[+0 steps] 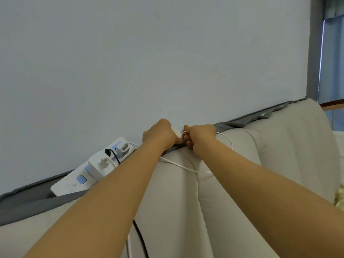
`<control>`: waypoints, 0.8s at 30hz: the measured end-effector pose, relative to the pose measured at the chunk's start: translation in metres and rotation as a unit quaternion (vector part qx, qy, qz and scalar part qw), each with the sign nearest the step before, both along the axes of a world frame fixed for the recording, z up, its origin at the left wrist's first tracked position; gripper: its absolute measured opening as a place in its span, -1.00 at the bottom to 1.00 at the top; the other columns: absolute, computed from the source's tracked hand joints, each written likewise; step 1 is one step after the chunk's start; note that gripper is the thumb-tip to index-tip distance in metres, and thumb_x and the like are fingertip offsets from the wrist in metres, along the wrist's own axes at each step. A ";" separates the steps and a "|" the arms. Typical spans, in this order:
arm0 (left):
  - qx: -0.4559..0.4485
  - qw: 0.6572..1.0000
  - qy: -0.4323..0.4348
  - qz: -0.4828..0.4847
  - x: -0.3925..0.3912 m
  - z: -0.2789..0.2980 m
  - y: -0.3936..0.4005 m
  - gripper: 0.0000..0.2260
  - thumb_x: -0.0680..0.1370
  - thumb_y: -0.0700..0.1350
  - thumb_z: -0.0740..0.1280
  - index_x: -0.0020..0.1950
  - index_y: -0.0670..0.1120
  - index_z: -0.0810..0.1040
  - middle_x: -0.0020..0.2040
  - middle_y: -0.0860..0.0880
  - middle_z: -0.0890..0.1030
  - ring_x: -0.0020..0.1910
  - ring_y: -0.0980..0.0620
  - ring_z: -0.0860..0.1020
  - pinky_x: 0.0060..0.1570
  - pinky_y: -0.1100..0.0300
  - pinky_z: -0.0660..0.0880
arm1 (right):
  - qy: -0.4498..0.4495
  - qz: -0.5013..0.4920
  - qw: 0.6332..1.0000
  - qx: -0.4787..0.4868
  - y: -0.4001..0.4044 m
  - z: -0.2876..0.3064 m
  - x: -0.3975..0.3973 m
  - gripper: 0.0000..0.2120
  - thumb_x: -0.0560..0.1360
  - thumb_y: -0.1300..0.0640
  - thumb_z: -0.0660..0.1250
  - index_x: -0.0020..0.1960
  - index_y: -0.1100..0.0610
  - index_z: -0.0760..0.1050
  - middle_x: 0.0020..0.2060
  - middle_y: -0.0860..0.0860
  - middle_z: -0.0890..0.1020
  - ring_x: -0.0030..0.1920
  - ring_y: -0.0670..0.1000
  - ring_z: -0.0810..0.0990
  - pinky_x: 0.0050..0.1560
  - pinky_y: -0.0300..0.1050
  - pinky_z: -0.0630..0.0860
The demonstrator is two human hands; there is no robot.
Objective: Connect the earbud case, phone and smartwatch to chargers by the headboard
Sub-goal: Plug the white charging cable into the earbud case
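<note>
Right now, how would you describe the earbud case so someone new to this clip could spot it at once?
Follow the top edge of the beige headboard along the wall to where the two hands meet. The earbud case is the small, smooth white rounded object in the left hand. Unlike the boxy white chargers on the power strip further left, it is pebble-shaped, with the right hand bringing a thin white cable to it.

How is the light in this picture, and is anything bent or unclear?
Head view: soft, even daylight, no glare; the window at right looks bluish. The wide lens tilts and bows the headboard. The case between the left hand and the right hand is small and mostly hidden.
</note>
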State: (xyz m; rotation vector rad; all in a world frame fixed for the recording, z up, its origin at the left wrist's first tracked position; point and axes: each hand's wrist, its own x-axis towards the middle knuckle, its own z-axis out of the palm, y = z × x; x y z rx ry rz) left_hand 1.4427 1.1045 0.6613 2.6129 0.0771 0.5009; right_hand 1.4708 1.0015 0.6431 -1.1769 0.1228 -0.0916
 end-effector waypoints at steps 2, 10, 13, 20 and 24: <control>-0.040 0.999 0.010 -0.003 0.004 0.001 -0.003 -0.59 0.36 -0.03 0.50 0.00 -0.28 0.46 0.09 -0.30 0.54 0.15 -0.26 0.51 -0.01 0.08 0.39 | -0.007 -0.022 0.999 -0.034 0.000 -0.001 0.000 -0.85 0.50 0.35 0.27 -0.24 0.27 0.40 -0.51 0.14 0.48 -0.61 -0.01 0.42 -0.66 -0.36 0.30; -0.068 0.993 0.097 -0.023 0.008 0.002 -0.008 -0.66 0.46 -0.06 0.44 0.09 -0.25 0.48 -0.03 -0.16 0.45 -0.06 -0.07 0.40 -0.08 0.16 0.31 | -0.020 -0.043 0.994 -0.101 -0.010 -0.007 -0.003 -0.90 0.48 0.30 0.34 -0.07 0.34 0.47 -0.44 0.16 0.53 -0.57 0.02 0.47 -0.56 -0.22 0.47; -0.073 0.992 0.098 -0.025 0.006 0.001 -0.009 -0.72 0.48 -0.03 0.42 -0.05 -0.23 0.48 -0.15 -0.12 0.48 -0.19 -0.05 0.43 -0.20 0.19 0.34 | -0.030 -0.045 0.992 -0.110 -0.014 -0.009 -0.001 -0.88 0.47 0.29 0.35 -0.06 0.34 0.47 -0.44 0.16 0.53 -0.54 0.03 0.48 -0.53 -0.20 0.47; -0.096 0.993 0.059 0.017 0.019 -0.002 -0.008 -0.74 0.50 -0.20 0.36 -0.30 -0.16 0.31 -0.36 -0.08 0.34 -0.41 0.03 0.30 -0.39 0.22 0.26 | -0.035 -0.034 0.995 -0.091 -0.017 -0.011 -0.001 -0.82 0.47 0.29 0.34 0.02 0.38 0.48 -0.47 0.14 0.51 -0.52 0.03 0.47 -0.47 -0.15 0.47; -0.047 0.995 0.081 0.042 0.029 -0.004 -0.008 -0.67 0.56 -0.09 0.28 -0.36 -0.15 0.30 -0.37 -0.05 0.34 -0.43 0.06 0.29 -0.46 0.28 0.22 | -0.045 -0.040 0.994 -0.093 -0.016 -0.013 -0.002 -0.73 0.48 0.30 0.33 0.11 0.43 0.44 -0.44 0.14 0.49 -0.51 0.02 0.46 -0.51 -0.18 0.47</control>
